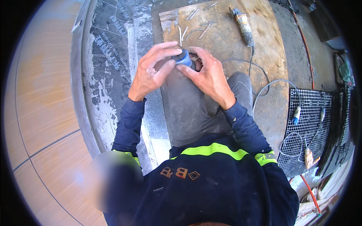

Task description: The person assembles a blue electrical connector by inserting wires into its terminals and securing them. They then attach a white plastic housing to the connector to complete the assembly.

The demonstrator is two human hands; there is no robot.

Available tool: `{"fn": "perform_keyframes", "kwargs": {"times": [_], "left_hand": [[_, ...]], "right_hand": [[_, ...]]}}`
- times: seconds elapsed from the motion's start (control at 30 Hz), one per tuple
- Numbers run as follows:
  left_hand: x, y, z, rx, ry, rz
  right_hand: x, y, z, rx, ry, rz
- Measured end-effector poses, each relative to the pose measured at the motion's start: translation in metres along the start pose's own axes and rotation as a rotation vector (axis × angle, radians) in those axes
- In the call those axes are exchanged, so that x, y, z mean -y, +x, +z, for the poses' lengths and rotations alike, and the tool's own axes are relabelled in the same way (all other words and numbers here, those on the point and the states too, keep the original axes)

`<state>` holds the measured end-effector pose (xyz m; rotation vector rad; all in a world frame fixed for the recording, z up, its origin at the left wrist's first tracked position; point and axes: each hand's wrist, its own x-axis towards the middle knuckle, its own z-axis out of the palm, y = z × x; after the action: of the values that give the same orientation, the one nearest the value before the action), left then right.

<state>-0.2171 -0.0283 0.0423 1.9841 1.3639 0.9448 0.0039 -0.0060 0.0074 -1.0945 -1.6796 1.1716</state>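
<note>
Above my knees I hold a small round blue container with a dark top between both hands; its exact kind is not clear. My left hand curls round its left side, with fingertips on the dark top and the thumb low against it. On the other side, my right hand grips it, thumb along the near edge and fingers partly hidden behind. Just beyond my hands, several thin greyish strips lie on a worn wooden board.
An angle grinder lies at the board's far right, its cable running back toward my right. Black perforated matting at the right carries cable connectors. A large tan panel stands along the left, beside a grey metal edge.
</note>
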Motion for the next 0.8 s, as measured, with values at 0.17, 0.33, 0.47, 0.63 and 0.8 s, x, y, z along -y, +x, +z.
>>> {"fn": "perform_keyframes", "kwargs": {"times": [0.17,0.33,0.47,0.63,0.8], "left_hand": [[-0.026,0.014,-0.007,-0.049,0.202,-0.034],[-0.037,0.019,-0.018,0.024,0.280,-0.017],[-0.047,0.020,-0.017,-0.015,0.185,-0.147],[-0.042,0.022,-0.020,-0.010,0.264,0.019],[-0.043,0.023,-0.024,0.017,0.346,0.060]], "right_hand": [[0.000,0.007,0.002,0.009,0.064,0.009],[-0.002,0.006,0.010,-0.041,0.058,-0.051],[-0.003,0.006,0.011,-0.036,0.059,-0.079],[-0.003,0.007,0.013,-0.039,0.019,-0.113],[-0.003,0.005,0.012,-0.038,0.012,-0.092]]}}
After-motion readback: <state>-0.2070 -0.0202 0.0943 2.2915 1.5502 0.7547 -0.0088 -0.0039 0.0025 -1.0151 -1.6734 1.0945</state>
